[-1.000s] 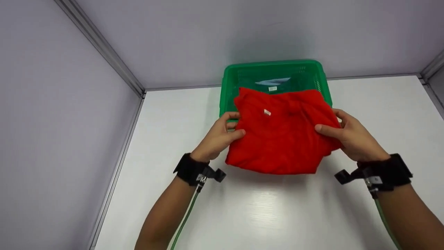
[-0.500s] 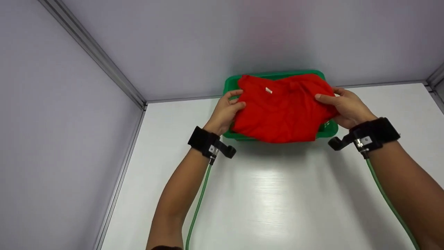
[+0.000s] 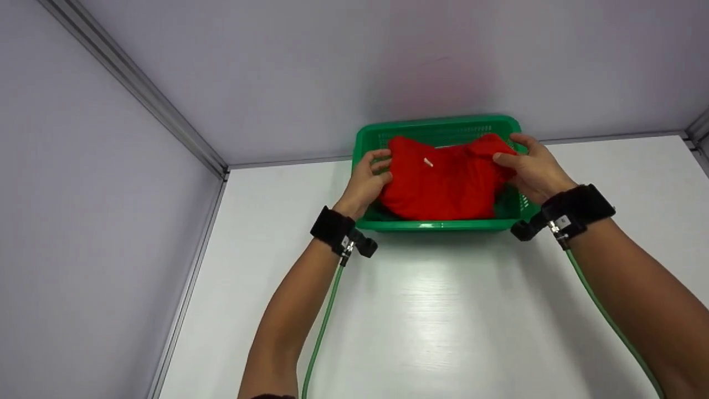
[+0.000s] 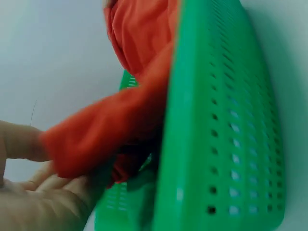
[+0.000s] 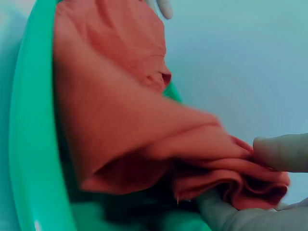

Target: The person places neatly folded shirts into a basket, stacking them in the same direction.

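A folded red T-shirt (image 3: 437,188) with a small white neck label lies partly down inside the green plastic basket (image 3: 437,225) in the head view. My left hand (image 3: 363,185) pinches its left side, thumb on top and fingers beneath, as the left wrist view shows the cloth (image 4: 96,130) between them. At the opposite side my right hand (image 3: 534,172) grips the folded layers; in the right wrist view the thumb (image 5: 284,151) presses on the cloth from above with fingers below. The shirt's front edge sags below the basket's front rim. Its underside is hidden.
The basket stands on a white table (image 3: 426,310) against a pale back wall (image 3: 310,72). A side wall (image 3: 99,221) rises at the left. Each wrist wears a black strap (image 3: 579,210) with a green cable (image 3: 324,327) running toward me.
Both hands have moved forward with the shirt, from in front of and above the basket to over it, then lowered it inside. The basket's front rim now shows in front of the shirt.
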The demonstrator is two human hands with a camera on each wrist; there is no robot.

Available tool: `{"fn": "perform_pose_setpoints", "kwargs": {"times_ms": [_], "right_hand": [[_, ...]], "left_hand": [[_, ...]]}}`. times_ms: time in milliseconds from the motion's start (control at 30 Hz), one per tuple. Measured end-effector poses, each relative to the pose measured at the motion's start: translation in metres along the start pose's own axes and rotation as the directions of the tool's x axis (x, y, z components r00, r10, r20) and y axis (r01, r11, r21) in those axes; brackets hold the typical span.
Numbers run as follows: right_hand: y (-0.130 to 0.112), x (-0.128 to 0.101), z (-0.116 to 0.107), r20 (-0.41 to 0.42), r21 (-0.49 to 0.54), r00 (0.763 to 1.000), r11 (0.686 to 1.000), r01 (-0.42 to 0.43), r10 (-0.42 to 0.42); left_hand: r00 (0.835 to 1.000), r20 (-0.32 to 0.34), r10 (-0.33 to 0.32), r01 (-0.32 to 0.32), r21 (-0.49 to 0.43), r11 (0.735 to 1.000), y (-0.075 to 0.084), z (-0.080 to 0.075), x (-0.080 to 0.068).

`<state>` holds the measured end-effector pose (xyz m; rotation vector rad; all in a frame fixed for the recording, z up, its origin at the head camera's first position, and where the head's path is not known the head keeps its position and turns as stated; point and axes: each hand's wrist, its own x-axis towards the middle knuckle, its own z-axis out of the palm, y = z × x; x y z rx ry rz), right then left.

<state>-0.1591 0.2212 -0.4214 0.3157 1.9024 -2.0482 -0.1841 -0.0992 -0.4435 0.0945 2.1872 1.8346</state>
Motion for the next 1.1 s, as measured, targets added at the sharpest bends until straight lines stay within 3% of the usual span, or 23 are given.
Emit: {"fn": "perform_pose_setpoints", "kwargs": {"times_ms": [67,133,233,300,367,433,500,567,667,933,1000,1100], "right_hand": [[0.000,-0.002,0.000,-0.018,-0.116,1.000,0.993,0.001,-0.004],[0.001,-0.005,0.000,-0.042,-0.230,0.999,0.973,0.019,-0.029],[0.003,-0.013,0.005,-0.089,-0.453,0.984,0.886,0.099,-0.156],[0.005,-0.018,0.011,-0.086,-0.582,0.952,0.790,0.193,-0.295],[0.008,-0.022,0.017,-0.034,-0.716,0.905,0.642,0.274,-0.424],[0.010,-0.023,0.023,0.060,-0.813,0.881,0.489,0.316,-0.470],[0.014,-0.022,0.027,0.151,-0.870,0.892,0.371,0.324,-0.426],[0.017,-0.020,0.027,0.212,-0.906,0.922,0.287,0.310,-0.325],[0.022,-0.018,0.026,0.241,-0.928,0.950,0.239,0.286,-0.199],[0.014,-0.009,0.028,0.232,-0.958,0.971,0.159,0.238,-0.055],[0.013,-0.006,0.027,0.234,-0.959,0.971,0.153,0.239,-0.045],[0.015,-0.005,0.024,0.242,-0.952,0.968,0.180,0.249,-0.065]], "left_hand": [[1.000,0.009,0.012,-0.013,0.121,0.993,0.001,0.000,-0.006],[0.999,0.018,0.037,-0.040,0.246,0.968,0.003,0.000,-0.013],[0.994,0.053,0.100,-0.113,0.417,0.902,0.007,0.000,-0.023],[0.985,0.113,0.130,-0.170,0.511,0.843,0.009,0.001,-0.028],[0.972,0.193,0.131,-0.222,0.593,0.774,0.011,0.003,-0.032],[0.962,0.259,0.090,-0.246,0.669,0.702,0.011,0.004,-0.036],[0.953,0.301,0.035,-0.254,0.732,0.632,0.009,0.006,-0.037],[0.950,0.311,-0.020,-0.243,0.779,0.578,0.007,0.008,-0.038],[0.947,0.313,-0.076,-0.223,0.808,0.546,0.004,0.009,-0.040],[0.931,0.327,-0.159,-0.196,0.819,0.539,0.006,0.011,-0.039],[0.929,0.331,-0.167,-0.194,0.819,0.541,0.006,0.011,-0.038],[0.928,0.337,-0.161,-0.196,0.806,0.558,0.004,0.011,-0.037]]}}
